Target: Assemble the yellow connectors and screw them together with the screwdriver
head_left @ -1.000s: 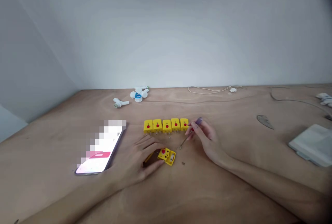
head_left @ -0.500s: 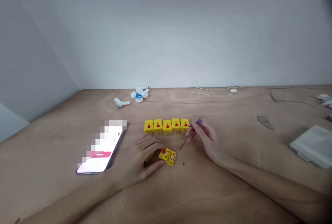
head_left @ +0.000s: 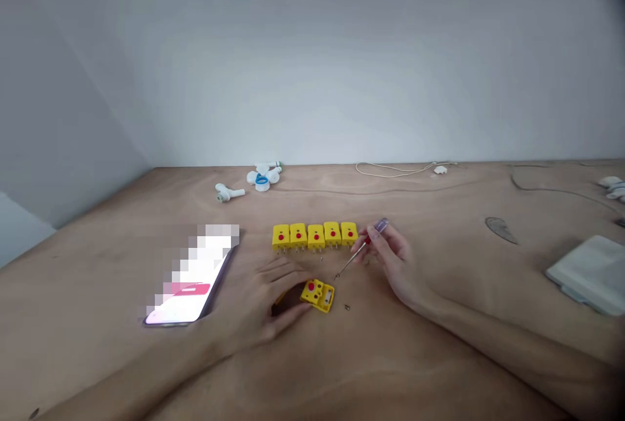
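Observation:
Between the thumb and fingers of my left hand [head_left: 276, 294] is a small yellow plug [head_left: 323, 298], lying on the table with its inside partly open and a red dot on its surface. My right hand [head_left: 393, 255] is closed around a screwdriver [head_left: 352, 258] with a purple and red handle. Its tip points down and left, just above and right of the held plug; a tiny metal piece seems to be at the tip. Several closed yellow plugs [head_left: 316, 237] with red dots and metal pins stand in a row beyond my hands. A small screw [head_left: 347, 308] lies right of the held plug.
A lit phone [head_left: 215, 278] lies on the left. White plastic fittings [head_left: 262, 180] sit near the wall, one with a blue ring. A white cord [head_left: 390, 174] stretches along the back. On the right is a translucent case [head_left: 593, 274].
My right hand and the screwdriver have shifted slightly right, and the tip has moved slightly left and up. The held plug has slid a little to the right in my left hand.

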`<state>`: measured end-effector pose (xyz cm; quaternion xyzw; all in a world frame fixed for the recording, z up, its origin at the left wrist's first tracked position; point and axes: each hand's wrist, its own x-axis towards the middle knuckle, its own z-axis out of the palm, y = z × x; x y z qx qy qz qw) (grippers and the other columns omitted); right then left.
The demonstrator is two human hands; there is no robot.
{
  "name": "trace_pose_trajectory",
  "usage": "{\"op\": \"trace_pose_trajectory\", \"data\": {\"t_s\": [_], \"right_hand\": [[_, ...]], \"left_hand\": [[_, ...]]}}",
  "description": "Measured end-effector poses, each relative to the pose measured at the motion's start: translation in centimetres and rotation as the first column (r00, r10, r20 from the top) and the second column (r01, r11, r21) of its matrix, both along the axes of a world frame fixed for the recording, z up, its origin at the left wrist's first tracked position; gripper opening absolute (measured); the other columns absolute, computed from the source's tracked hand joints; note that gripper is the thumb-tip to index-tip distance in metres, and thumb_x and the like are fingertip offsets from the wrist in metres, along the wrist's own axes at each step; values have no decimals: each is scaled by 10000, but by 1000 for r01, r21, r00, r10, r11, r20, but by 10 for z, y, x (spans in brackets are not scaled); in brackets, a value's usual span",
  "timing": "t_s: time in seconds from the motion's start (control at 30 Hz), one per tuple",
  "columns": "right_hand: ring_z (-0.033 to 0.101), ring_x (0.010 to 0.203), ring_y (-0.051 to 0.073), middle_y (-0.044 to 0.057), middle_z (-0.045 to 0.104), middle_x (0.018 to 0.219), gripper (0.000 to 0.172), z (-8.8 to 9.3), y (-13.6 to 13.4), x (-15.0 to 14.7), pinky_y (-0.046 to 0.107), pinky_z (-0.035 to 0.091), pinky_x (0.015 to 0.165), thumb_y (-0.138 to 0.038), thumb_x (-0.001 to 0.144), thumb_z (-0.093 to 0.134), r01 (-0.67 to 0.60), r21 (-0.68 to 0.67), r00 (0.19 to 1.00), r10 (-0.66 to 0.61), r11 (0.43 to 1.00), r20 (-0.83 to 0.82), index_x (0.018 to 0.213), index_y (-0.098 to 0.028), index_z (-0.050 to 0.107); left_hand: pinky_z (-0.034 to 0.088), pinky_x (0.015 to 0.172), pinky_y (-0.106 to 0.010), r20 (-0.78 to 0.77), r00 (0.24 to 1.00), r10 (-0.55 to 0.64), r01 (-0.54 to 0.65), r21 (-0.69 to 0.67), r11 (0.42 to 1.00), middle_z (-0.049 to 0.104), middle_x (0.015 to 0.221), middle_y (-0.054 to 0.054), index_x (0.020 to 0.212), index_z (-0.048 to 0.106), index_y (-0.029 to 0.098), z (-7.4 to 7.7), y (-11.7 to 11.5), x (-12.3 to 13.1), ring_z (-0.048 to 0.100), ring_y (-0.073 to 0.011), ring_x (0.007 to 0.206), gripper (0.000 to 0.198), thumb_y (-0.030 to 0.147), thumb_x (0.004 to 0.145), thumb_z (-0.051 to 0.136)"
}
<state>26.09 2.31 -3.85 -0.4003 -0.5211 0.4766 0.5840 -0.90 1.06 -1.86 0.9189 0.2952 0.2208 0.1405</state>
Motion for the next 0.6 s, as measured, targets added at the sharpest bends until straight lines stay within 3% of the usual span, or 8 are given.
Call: {"op": "trace_pose_trajectory", "data": {"t_s": [0.6], "right_hand": [[705, 738, 194, 53, 775, 857, 316, -4, -4, -5, 327, 553, 757, -518, 913, 707, -99, -77, 995, 101, 992, 21, 908, -209, 646]], "left_hand": [[601, 918, -359, 6, 1000, 7, -7, -55, 998, 721, 1260, -64, 1264, 623, 230, -4, -1, -1, 712, -256, 1108, 317, 380, 986, 644]]}}
